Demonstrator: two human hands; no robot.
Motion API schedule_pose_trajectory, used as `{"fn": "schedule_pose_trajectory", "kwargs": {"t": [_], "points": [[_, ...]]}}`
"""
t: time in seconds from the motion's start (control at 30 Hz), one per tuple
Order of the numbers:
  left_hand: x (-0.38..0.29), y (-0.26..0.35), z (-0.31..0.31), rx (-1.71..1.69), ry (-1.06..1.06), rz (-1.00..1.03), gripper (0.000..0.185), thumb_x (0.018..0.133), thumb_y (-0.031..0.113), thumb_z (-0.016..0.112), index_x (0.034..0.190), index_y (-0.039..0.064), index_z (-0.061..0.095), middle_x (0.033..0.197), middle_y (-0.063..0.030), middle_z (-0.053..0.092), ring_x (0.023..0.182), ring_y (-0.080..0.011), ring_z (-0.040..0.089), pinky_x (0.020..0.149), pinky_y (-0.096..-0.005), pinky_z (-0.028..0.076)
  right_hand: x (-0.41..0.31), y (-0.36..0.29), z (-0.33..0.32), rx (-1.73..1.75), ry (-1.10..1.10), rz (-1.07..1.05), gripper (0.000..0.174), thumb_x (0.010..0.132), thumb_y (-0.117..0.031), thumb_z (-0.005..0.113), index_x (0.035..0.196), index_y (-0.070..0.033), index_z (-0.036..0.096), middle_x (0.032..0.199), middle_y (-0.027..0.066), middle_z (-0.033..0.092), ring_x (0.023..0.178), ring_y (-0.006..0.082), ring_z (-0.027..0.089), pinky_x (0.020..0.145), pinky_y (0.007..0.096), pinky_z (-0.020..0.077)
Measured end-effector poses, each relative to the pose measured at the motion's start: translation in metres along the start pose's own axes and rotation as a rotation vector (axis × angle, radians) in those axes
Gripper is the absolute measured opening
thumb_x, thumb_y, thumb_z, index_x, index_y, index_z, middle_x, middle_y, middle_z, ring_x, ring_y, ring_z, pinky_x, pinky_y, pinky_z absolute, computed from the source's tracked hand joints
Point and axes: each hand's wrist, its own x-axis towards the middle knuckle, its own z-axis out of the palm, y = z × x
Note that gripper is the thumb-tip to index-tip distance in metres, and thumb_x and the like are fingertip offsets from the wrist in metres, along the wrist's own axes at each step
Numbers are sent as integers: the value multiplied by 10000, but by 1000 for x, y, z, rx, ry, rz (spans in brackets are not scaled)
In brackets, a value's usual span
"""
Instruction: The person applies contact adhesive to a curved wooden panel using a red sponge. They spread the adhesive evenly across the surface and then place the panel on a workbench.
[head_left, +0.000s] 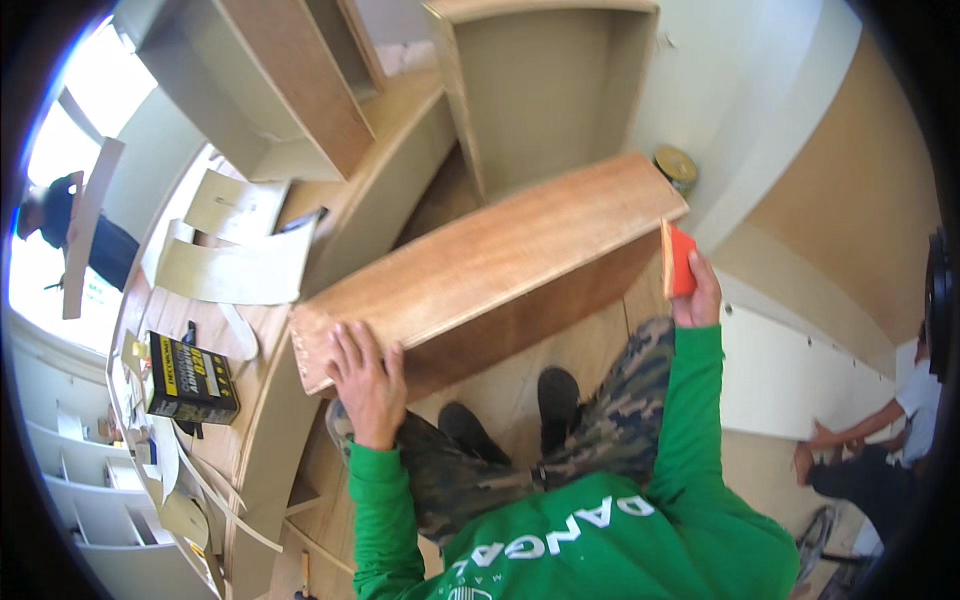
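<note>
A plywood box (495, 262) lies across my lap, one long panel facing up and its hollow side towards me. On the left end of that panel rests my left hand (369, 386), fingers spread over the near edge. My right hand (697, 292) grips a red-orange-faced sanding block (680, 260), held upright by the box's right end. The block's pale wooden edge shows on its left side. What lies inside the box is mostly hidden.
Left, a long wooden bench (259, 390) carries a contact adhesive can (191, 379) and laminate offcuts (232, 268). Open cabinet boxes (551, 105) stand ahead. A round tin (675, 169) sits behind the box. A hammer (305, 574) lies low left. People are at far left and right, near a white panel (795, 375).
</note>
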Motion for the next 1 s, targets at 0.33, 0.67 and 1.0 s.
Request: {"fn": "schedule_pose_trajectory", "kwargs": {"t": [0.33,0.67,1.0], "points": [[62,92,10,-238,-176,192,788,1111,587,413,1620,-15,403,1705,-334,281,1600,-502,225,1263,-647,204,-6,-5,11,-71,73,44,182,1053,-239,686,1143,-85,650,996,49,753,783,152,752,600,303,635],[98,143,31,-285,-151,286,801,1080,608,454,1629,26,417,1706,-334,282,1611,-488,212,1282,-615,193,-7,1,8,-37,161,50,159,1042,-201,706,1140,-86,657,1009,53,754,825,152,762,670,321,664],[127,68,12,-226,-246,156,636,1116,561,401,1661,233,419,1756,-129,311,1638,-346,227,1280,-660,159,-9,1,5,-18,150,63,206,1030,-198,727,1175,-76,646,1023,58,751,817,146,761,654,318,662]]}}
